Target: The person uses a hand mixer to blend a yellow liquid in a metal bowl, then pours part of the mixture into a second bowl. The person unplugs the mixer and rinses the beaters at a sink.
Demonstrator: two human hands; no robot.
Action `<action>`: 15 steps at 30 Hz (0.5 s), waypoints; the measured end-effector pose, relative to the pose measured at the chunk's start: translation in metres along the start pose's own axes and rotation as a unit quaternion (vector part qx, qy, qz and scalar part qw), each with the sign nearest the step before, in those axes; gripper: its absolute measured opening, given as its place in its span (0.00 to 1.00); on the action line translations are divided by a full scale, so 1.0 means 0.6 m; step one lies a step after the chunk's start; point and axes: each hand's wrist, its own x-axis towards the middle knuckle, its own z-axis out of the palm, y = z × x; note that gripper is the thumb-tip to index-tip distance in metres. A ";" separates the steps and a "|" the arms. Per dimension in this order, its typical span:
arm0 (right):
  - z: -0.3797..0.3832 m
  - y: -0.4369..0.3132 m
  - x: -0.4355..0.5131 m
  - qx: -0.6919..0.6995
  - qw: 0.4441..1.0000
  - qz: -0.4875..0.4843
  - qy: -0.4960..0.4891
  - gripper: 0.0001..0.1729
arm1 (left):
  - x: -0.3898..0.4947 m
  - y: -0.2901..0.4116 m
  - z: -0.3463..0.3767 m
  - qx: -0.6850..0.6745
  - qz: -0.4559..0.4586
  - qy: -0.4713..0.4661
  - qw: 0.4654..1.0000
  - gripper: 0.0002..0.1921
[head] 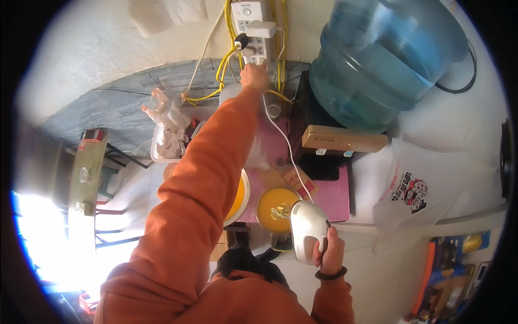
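Note:
My left hand reaches up to the lower end of a white power strip on the wall. Its fingers are closed about a white plug at the lowest socket. From beneath that hand a white cord runs down to a white electric hand mixer. My right hand grips the mixer by its handle. The mixer's beaters are over a round bowl of orange-yellow liquid. Partly behind my left sleeve is a white-rimmed dish with similar orange-yellow contents.
A big blue water bottle stands on a dispenser at right. Near it hangs a printed white plastic bag. Yellow cables loop by the strip. A white tray holds bags at left. Pink cloth covers the table.

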 end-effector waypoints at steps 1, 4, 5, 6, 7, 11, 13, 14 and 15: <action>0.004 0.001 0.004 -0.010 1.000 0.012 0.013 0.38 | 0.001 0.010 0.001 0.011 0.014 0.014 1.000 0.20; 0.006 0.003 0.006 -0.016 1.000 0.004 0.009 0.38 | -0.006 0.036 0.002 0.029 0.033 0.046 0.998 0.18; 0.005 0.003 0.006 -0.018 1.000 -0.010 0.001 0.39 | -0.011 0.043 0.001 0.033 0.032 0.050 0.998 0.18; 0.005 0.004 0.005 -0.016 1.000 -0.009 0.000 0.37 | -0.017 0.047 -0.001 0.038 0.028 0.050 0.998 0.18; 0.004 0.003 0.005 -0.008 1.000 -0.008 -0.006 0.35 | -0.025 0.048 -0.005 0.051 0.025 0.052 0.997 0.20; 0.002 0.006 0.007 0.009 1.000 -0.016 -0.019 0.33 | -0.052 0.046 -0.012 0.103 0.048 0.057 0.992 0.22; 0.001 0.009 0.008 0.024 1.000 0.004 -0.018 0.31 | -0.058 0.041 -0.016 0.090 0.051 0.053 0.993 0.24; 0.000 0.011 0.009 0.021 0.999 -0.013 -0.021 0.30 | -0.059 0.040 -0.017 0.080 0.071 0.062 0.992 0.24; 0.001 0.014 0.010 0.023 0.999 -0.018 -0.019 0.30 | -0.059 0.037 -0.018 0.074 0.081 0.062 0.992 0.24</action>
